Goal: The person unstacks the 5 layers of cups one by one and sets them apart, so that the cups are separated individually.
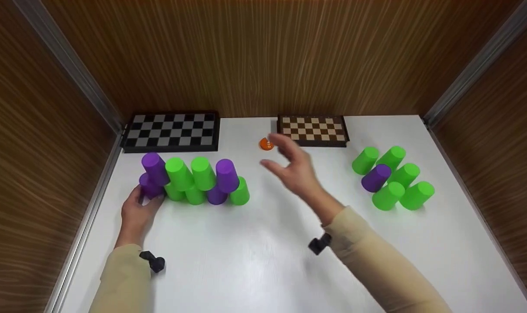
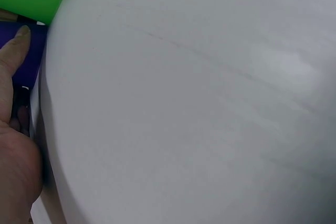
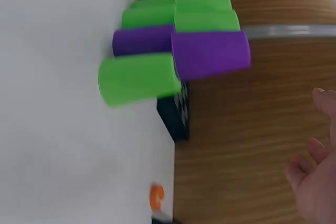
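Upside-down cups stand in two tiers on the left of the white table. The lower tier runs from a purple cup [image 1: 148,188] at its left end to a green cup [image 1: 240,191] at its right end. On top sit a purple cup [image 1: 154,168], two green cups [image 1: 179,174] and another purple cup [image 1: 227,176]. My left hand [image 1: 135,213] grips the lower left purple cup; the left wrist view shows the thumb [image 2: 16,51] against its side. In mid-air right of the tiers, my right hand [image 1: 296,169] has its thumb and fingers spread, holding nothing.
At the right stands a cluster of upside-down green cups [image 1: 404,174] with one purple cup [image 1: 376,178]. Along the back wall lie a black-and-grey checkered board [image 1: 172,130] and a smaller brown one [image 1: 313,129]. An orange disc [image 1: 266,144] lies between them.
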### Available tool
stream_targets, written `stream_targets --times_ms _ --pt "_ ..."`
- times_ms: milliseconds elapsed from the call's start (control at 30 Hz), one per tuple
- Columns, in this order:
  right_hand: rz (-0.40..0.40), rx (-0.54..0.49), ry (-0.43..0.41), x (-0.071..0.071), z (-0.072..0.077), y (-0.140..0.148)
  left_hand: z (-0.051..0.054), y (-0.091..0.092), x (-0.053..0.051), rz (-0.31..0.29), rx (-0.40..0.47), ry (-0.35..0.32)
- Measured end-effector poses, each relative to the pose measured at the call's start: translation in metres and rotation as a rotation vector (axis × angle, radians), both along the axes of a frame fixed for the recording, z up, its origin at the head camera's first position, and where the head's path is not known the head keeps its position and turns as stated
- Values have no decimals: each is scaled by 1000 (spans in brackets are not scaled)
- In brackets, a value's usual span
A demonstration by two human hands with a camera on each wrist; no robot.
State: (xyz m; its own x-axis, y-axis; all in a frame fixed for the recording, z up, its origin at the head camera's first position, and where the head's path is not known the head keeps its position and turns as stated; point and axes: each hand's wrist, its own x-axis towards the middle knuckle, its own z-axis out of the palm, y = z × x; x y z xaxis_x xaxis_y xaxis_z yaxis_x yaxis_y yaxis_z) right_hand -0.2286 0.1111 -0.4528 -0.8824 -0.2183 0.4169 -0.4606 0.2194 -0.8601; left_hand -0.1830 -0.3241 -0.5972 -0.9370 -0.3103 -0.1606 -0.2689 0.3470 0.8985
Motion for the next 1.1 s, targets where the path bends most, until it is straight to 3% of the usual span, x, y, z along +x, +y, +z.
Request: stream_targets --times_ms 200,400,700,1100 --pt "59 71 -61 2 -14 -48 0 -1 0 -5 -13 14" --pt "82 108 -140 4 -27 -73 1 0 -2 -6 -22 11" --pt "86 109 -215 8 -43 -87 0 -1 -2 6 -27 -5" --pt "78 72 -226 8 -52 -90 -4 -2 -2 1 -14 18"
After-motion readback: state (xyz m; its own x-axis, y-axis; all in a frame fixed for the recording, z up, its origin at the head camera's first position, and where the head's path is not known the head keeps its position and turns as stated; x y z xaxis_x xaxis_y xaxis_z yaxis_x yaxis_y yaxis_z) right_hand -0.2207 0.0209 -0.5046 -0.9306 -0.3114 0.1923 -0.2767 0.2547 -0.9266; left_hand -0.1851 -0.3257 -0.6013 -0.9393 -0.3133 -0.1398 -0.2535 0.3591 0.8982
